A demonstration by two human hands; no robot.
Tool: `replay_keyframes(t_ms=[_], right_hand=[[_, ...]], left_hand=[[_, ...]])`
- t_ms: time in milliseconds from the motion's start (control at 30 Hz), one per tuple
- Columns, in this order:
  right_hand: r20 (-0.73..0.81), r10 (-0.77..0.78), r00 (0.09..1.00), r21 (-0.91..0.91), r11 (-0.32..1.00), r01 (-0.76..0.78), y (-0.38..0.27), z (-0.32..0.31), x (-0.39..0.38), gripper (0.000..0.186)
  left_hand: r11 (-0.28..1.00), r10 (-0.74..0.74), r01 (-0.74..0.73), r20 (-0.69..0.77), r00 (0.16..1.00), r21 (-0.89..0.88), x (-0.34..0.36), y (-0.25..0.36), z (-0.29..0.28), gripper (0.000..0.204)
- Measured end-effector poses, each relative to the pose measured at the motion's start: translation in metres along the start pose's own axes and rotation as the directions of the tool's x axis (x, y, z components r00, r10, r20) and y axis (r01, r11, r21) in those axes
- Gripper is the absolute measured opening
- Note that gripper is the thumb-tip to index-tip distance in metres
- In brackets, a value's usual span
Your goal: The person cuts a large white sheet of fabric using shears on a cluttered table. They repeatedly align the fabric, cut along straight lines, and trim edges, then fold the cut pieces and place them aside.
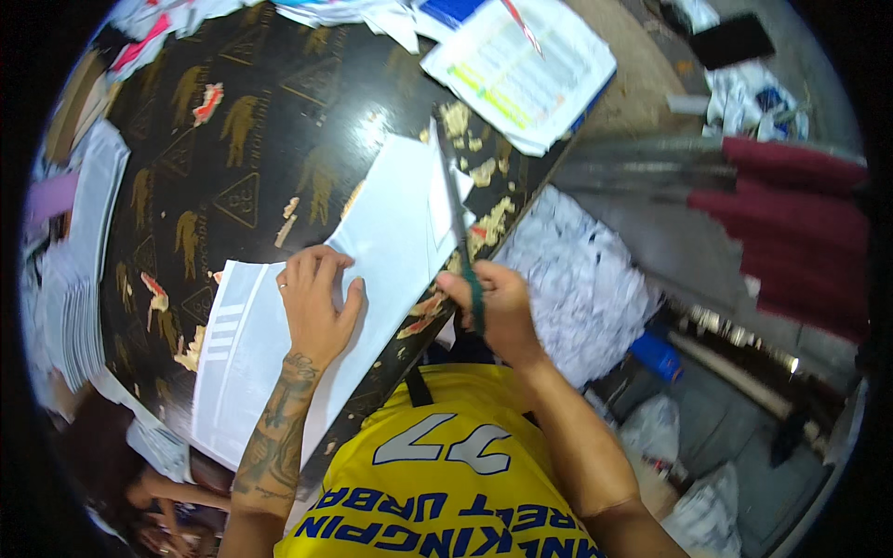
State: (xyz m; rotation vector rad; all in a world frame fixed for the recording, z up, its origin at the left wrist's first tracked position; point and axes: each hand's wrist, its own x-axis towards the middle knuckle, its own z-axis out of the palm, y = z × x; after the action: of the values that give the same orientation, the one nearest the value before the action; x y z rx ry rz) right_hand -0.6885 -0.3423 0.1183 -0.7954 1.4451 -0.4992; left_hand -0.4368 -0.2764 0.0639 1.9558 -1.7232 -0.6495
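- The left hand (pixel 316 302) lies spread flat on a white sheet of paper (pixel 307 307) on the dark counter (pixel 233 158).
- The right hand (pixel 498 307) grips a green-handled blade (pixel 460 232), fingers closed, at the sheet's right edge.
- Paper scraps (pixel 577 279) are heaped beside the counter.

- one dark counter (pixel 233 139) with gold prints all over it
- two hands: the left hand (pixel 316 307) and the right hand (pixel 502 312)
- one long blade tool (pixel 460 232)
- one big white sheet (pixel 372 251) under the hands
- one open printed booklet (pixel 521 70) up top
- one heap of white paper scraps (pixel 581 279) off the edge
- three dark red rolls (pixel 791 214) on the right
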Motion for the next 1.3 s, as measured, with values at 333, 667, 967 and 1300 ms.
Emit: replay_keyframes(t_ms=[333, 667, 967, 1300], right_hand=[[0.280, -0.534, 0.798, -0.918, 0.093, 0.385, -0.168, -0.139, 0.167, 0.037], [0.849, -0.350, 0.396, -0.438, -0.046, 0.898, -0.106, -0.089, 0.153, 0.022], [0.415, 0.603, 0.681, -0.509, -0.466, 0.723, -0.135, -0.124, 0.095, 0.035], [0.476, -0.605, 0.638, -0.821, -0.047, 0.568, -0.178, -0.116, 0.176, 0.049]], left_hand=[[0.936, 0.185, -0.266, 0.319, 0.929, 0.231, 0.087, 0.223, 0.099, 0.034], [0.479, -0.699, 0.866, -0.660, 0.274, -0.148, -0.177, 0.042, 0.040, 0.071], [-0.058, -0.895, 0.993, -0.435, -0.098, -0.104, -0.322, -0.127, -0.021, 0.113], [0.887, -0.403, 0.448, -0.660, 0.634, -0.111, -0.110, -0.012, -0.021, 0.035]])
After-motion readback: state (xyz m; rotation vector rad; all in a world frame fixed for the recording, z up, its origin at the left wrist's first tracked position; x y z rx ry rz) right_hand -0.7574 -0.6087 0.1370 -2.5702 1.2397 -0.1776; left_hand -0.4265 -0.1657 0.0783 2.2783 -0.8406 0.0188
